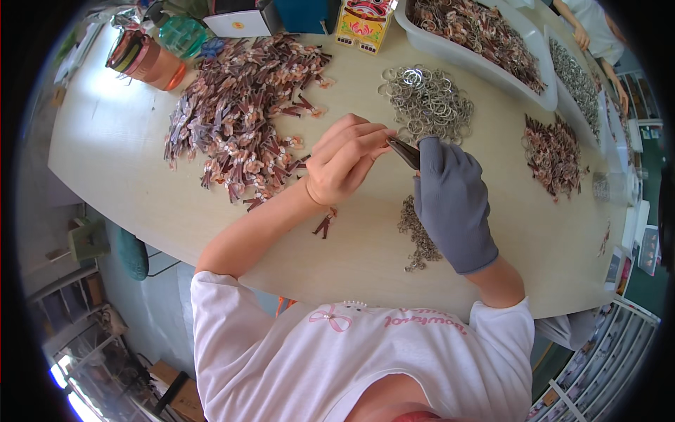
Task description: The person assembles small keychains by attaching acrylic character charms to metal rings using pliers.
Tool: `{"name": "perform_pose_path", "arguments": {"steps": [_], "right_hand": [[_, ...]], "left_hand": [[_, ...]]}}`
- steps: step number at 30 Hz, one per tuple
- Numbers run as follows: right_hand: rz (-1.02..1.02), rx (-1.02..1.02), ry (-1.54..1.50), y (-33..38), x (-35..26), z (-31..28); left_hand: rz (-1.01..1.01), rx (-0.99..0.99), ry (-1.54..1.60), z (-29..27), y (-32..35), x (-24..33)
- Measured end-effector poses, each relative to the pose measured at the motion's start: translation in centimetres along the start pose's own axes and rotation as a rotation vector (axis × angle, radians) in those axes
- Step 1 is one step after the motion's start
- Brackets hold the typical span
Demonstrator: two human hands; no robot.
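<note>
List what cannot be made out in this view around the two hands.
- Head view: whatever the left hand pinches is hidden by its own fingers.
- Pliers: the handles are covered by the gloved right hand; the tips are too small to tell.
- Chain pile: partly hidden behind the glove.
- White tray: cut off by the top edge.

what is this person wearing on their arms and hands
The left hand is bare, with no glove. The right hand wears a grey knit glove ending at the wrist. Both forearms are bare below the short sleeves of a white t-shirt.
</note>
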State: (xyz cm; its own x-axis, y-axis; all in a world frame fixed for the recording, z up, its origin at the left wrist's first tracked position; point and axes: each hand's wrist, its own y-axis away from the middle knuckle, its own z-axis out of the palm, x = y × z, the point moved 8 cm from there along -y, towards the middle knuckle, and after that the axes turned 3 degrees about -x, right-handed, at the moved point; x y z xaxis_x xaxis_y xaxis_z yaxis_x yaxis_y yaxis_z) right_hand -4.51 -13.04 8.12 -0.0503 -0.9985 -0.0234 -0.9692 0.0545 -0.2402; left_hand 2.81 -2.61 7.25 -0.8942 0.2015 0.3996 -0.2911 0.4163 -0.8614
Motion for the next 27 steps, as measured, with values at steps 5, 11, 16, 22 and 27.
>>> {"name": "perform_pose_path", "arguments": {"steps": [5, 11, 16, 22, 27], "right_hand": [[-0.031, 0.041, 0.029, 0.0, -0.1, 0.1], [-0.019, 0.045, 0.065, 0.3, -0.2, -0.7], [0.048, 0.022, 0.020, 0.9, -0.6, -1.0], [0.016, 0.025, 0.011, 0.7, -0.3, -1.0], [-0.031, 0.030, 0.017, 0.3, 0.7, -0.2]], "left_hand": [[0.034, -0.005, -0.007, -0.2, 0.0, 0.1], [0.111, -0.030, -0.069, -0.1, -0.1, 0.8], [0.125, -0.059, -0.072, -0.1, 0.0, 1.1], [0.082, -0.100, -0.063, 0.2, -0.1, 1.2], [0.054, -0.124, -0.024, 0.5, 0.0, 0.7]]}}
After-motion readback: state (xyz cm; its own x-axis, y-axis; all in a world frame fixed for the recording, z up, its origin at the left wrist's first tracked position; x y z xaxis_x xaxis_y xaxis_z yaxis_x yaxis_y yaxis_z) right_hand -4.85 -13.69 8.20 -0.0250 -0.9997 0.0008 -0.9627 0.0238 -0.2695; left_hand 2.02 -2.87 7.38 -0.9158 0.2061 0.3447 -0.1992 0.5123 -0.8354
